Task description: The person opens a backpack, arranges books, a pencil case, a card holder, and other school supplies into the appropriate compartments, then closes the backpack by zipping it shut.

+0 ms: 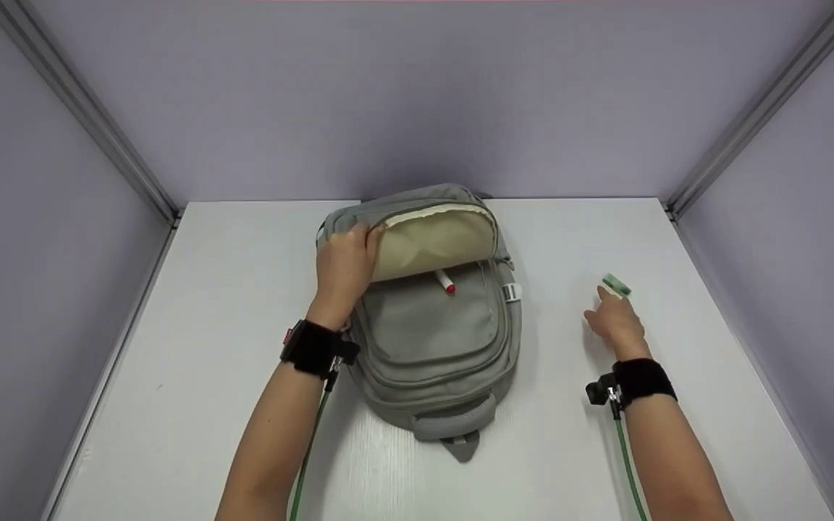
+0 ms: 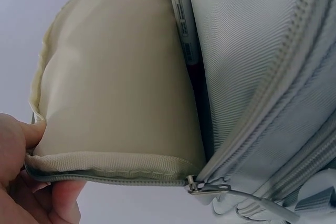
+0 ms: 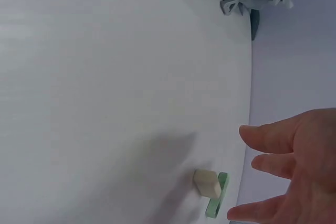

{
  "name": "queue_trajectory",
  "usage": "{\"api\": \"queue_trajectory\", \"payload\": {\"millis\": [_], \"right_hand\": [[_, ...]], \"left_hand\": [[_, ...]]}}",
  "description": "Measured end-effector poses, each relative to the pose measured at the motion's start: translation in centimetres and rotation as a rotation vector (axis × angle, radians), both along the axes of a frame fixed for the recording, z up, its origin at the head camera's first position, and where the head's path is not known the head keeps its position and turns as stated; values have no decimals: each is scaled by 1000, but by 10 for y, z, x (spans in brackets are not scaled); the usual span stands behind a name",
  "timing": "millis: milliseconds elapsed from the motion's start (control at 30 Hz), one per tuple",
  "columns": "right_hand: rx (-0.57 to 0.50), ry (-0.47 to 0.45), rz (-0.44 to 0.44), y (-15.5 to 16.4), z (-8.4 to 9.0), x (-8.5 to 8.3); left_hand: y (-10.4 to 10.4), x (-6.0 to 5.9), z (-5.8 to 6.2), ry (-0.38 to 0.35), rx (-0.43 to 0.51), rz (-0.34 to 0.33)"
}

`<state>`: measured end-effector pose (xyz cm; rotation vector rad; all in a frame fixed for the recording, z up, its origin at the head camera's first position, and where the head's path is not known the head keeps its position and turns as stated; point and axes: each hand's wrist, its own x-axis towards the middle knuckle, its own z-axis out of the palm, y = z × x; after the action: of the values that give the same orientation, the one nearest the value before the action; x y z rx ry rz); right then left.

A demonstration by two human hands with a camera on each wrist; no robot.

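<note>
A grey backpack [image 1: 431, 318] lies on the table, its front pocket unzipped. My left hand [image 1: 344, 264] pinches the edge of the pocket's flap [image 2: 121, 77] between thumb and fingers, folding it back so the cream lining shows. A white marker [image 1: 445, 281] with a red end pokes out from under the flap; in the left wrist view it lies in the pocket's gap. On the right, my right hand [image 1: 616, 320] hovers with fingers apart, holding nothing. Close to its fingertips lies a small green and cream block [image 3: 208, 183] that looks like an eraser.
Grey-white walls [image 1: 417, 94] enclose the white table [image 1: 243, 289] at the back and both sides. A green cable [image 1: 308, 449] runs from each wrist band toward the near edge. The backpack's strap buckle [image 1: 512, 291] sits on its right side.
</note>
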<state>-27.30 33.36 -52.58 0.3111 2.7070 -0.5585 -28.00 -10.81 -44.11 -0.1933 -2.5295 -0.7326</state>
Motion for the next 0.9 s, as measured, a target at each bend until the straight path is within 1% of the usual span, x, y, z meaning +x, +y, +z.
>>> {"api": "queue_trajectory", "payload": {"millis": [67,167,300,467,567,700,800,900], "right_hand": [[14,-12,-38,2,-3,3],[35,15,-99,3,-8,5],[62,111,-139,2,-14,5],[74,233,-142,1,-21,6],[59,301,-146,-2,-22,7],[15,337,-124,-6,-19,8],[-43,357,-71,-13,-12,7],[-126,416,-9,-26,-1,6]], "left_hand": [[0,0,0,-3,2,-3],[1,0,-1,-3,7,-10],[0,0,-2,-12,14,-10],[0,1,-3,-31,27,-11],[0,1,-5,-23,30,-12],[1,1,-6,-1,29,-8],[1,2,-6,3,30,-4],[0,1,-5,1,29,-3]]}}
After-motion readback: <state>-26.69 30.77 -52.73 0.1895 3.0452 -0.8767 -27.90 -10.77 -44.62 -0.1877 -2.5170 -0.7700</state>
